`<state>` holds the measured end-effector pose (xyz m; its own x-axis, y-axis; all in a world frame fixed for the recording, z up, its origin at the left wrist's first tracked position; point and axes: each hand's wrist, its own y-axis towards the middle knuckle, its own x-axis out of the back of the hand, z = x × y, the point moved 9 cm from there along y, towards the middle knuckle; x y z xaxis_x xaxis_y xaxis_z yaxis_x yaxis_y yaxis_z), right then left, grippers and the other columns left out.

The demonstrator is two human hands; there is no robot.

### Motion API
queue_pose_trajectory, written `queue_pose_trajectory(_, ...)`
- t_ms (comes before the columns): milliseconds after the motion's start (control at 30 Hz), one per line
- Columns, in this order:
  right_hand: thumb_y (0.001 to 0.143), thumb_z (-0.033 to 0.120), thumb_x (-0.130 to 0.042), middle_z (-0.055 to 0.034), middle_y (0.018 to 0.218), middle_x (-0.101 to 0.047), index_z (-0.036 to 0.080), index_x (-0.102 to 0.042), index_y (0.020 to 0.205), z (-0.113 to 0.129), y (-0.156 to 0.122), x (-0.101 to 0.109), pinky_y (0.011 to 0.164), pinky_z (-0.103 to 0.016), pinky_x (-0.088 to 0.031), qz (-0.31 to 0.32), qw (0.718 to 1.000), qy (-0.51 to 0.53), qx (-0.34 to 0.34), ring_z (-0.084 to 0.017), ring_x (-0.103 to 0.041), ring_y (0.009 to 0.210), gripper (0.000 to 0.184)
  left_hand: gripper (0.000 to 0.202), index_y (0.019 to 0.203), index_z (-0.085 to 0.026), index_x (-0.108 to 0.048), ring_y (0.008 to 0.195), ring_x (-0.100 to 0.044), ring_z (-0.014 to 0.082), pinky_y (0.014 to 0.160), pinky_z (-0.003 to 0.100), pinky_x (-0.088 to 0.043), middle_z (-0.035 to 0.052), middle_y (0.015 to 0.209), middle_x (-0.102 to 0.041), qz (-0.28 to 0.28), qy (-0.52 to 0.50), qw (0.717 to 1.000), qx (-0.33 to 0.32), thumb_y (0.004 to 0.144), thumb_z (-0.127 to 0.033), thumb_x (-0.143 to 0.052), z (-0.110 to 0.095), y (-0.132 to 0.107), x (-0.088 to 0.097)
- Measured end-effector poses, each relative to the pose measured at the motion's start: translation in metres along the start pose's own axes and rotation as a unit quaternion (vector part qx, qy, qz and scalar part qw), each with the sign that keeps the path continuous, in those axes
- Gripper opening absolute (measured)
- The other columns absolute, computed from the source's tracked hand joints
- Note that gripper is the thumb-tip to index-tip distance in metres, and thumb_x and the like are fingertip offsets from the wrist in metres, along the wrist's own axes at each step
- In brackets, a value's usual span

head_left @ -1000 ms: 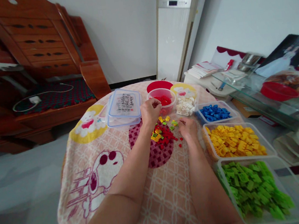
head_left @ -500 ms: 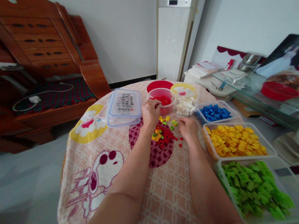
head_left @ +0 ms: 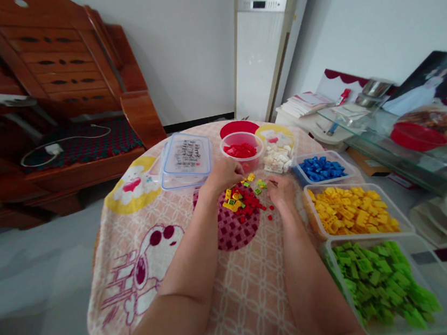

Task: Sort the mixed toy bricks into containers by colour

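Between my hands lies a loose pile of small toy building bricks (head_left: 247, 201), mostly red with some yellow and green. My left hand (head_left: 226, 174) is over the pile's far left side, close to some yellow bricks (head_left: 251, 177); its fingers are bent together and hide whatever is in them. On the right, my right hand (head_left: 282, 189) rests by a few green bricks (head_left: 261, 183), its fingertips pinched. What they pinch is too small to make out. Just beyond my left hand stands a clear round bowl (head_left: 261, 149) with red bricks (head_left: 241, 150) in it.
White bricks (head_left: 278, 158) sit right of the bowl. Boxes of blue bricks (head_left: 321, 168), yellow bricks (head_left: 353, 209) and green bricks (head_left: 381, 278) line the right side. Stacked clear lids (head_left: 185, 158) lie at the left on the patterned tablecloth (head_left: 242, 317). A glass shelf (head_left: 385, 153) stands at right.
My left hand has moved from the bowl's near rim down toward me, to the edge of the brick pile. My right hand has stayed almost in place.
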<state>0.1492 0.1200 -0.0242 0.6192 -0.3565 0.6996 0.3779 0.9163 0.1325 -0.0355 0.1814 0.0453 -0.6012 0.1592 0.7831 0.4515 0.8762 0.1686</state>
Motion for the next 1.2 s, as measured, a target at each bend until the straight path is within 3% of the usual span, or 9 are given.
queue_pose_trajectory(100,0.088,0.030,-0.055,-0.0034,0.080,-0.078,0.025,-0.081,0.096,0.000,0.001,0.000,0.075,-0.029,-0.053,0.001,1.000,-0.004,0.005,-0.021,-0.071,0.078,0.028,0.009,0.055,-0.021,-0.074,0.053,-0.057,0.0135,0.056,0.022,-0.043,-0.0016,0.047,-0.062,0.068,0.043,0.997,0.007,0.057,-0.014,-0.070,0.001,-0.001,-0.022)
queue_pose_trajectory(233,0.088,0.030,-0.056,-0.0039,0.080,-0.078,0.024,-0.081,0.097,0.001,0.002,0.000,0.075,-0.029,-0.052,0.006,1.000,-0.009,0.010,-0.021,-0.071,0.078,0.027,0.010,0.054,-0.020,-0.073,0.059,-0.062,0.0189,0.062,0.027,-0.047,0.0032,0.052,-0.065,0.089,0.120,0.989,0.022,0.057,-0.011,-0.074,-0.005,-0.003,-0.037)
queue_pose_trajectory(367,0.089,0.031,-0.055,-0.0046,0.082,-0.078,0.022,-0.081,0.100,0.002,0.001,0.001,0.075,-0.029,-0.052,0.010,1.000,-0.013,0.008,-0.021,-0.071,0.078,0.029,0.009,0.058,-0.019,-0.074,0.066,-0.067,0.0226,0.066,0.029,-0.050,0.0050,0.054,-0.065,0.096,0.144,0.984,0.046,0.057,-0.010,-0.076,-0.007,-0.005,-0.042)
queue_pose_trajectory(500,0.089,0.031,-0.055,-0.0047,0.082,-0.078,0.023,-0.081,0.097,0.004,0.000,0.001,0.075,-0.029,-0.052,0.009,1.000,-0.017,0.016,-0.021,-0.071,0.079,0.029,0.010,0.060,-0.020,-0.076,0.067,-0.067,0.0200,0.067,0.027,-0.050,0.0041,0.057,-0.068,0.079,0.129,0.988,0.024,0.060,-0.010,-0.072,-0.008,-0.002,-0.038)
queue_pose_trajectory(667,0.088,0.029,-0.053,-0.0041,0.080,-0.078,0.024,-0.082,0.094,0.003,0.000,0.001,0.073,-0.029,-0.052,0.005,1.000,-0.012,0.007,-0.021,-0.071,0.076,0.030,0.014,0.071,-0.017,-0.079,0.063,-0.065,0.0155,0.066,0.025,-0.049,0.0017,0.062,-0.072,-0.034,-0.011,0.999,0.021,0.069,-0.015,-0.066,-0.004,0.005,-0.012)
queue_pose_trajectory(800,0.088,0.028,-0.053,-0.0048,0.080,-0.078,0.023,-0.082,0.093,0.002,0.000,0.001,0.073,-0.029,-0.052,0.006,1.000,-0.006,0.007,-0.021,-0.070,0.076,0.029,0.015,0.079,-0.016,-0.079,0.062,-0.065,0.0149,0.063,0.024,-0.050,0.0022,0.065,-0.073,-0.164,-0.133,0.975,0.063,0.074,-0.021,-0.065,0.009,0.002,0.011)
queue_pose_trajectory(900,0.087,0.028,-0.054,-0.0042,0.080,-0.078,0.024,-0.082,0.094,0.002,0.000,0.001,0.075,-0.029,-0.052,0.000,1.000,0.001,0.009,-0.021,-0.071,0.078,0.029,0.015,0.083,-0.016,-0.078,0.063,-0.066,0.0148,0.063,0.024,-0.050,0.0021,0.069,-0.074,-0.238,-0.169,0.952,0.091,0.076,-0.023,-0.066,0.021,-0.004,0.020)
queue_pose_trajectory(1000,0.088,0.028,-0.054,-0.0043,0.081,-0.078,0.024,-0.082,0.096,0.002,0.000,0.001,0.076,-0.030,-0.052,0.001,1.000,-0.006,0.009,-0.021,-0.071,0.077,0.029,0.015,0.085,-0.016,-0.077,0.065,-0.067,0.0147,0.067,0.025,-0.050,0.0018,0.072,-0.074,-0.277,-0.170,0.939,0.112,0.077,-0.023,-0.067,0.030,-0.008,0.024)
queue_pose_trajectory(1200,0.088,0.028,-0.055,-0.0045,0.080,-0.078,0.023,-0.081,0.099,0.002,0.001,0.000,0.074,-0.030,-0.052,0.015,1.000,-0.023,0.002,-0.021,-0.071,0.075,0.029,0.015,0.085,-0.017,-0.077,0.072,-0.067,0.0156,0.073,0.026,-0.048,0.0032,0.080,-0.076,-0.298,-0.120,0.939,0.120,0.081,-0.028,-0.068,0.031,-0.013,0.028)
